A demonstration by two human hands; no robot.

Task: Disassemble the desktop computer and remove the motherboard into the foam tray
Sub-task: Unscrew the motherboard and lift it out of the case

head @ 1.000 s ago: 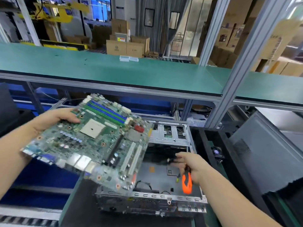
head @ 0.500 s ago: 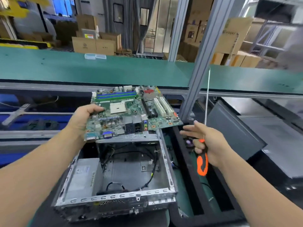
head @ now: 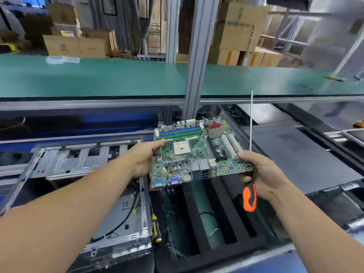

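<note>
Motherboard [head: 197, 152] held level above the black foam tray [head: 199, 219], left hand [head: 143, 156] pinching its left edge, right hand [head: 262, 174] clamping its right edge together with an orange-handled screwdriver [head: 249, 197], open computer case [head: 110, 203] just left.

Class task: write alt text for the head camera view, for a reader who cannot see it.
Two bare hands hold a green motherboard level above a black slotted foam tray; the left hand grips its left edge, the right hand its right edge while also holding an orange-handled screwdriver. The emptied metal computer case sits to the left.
</note>
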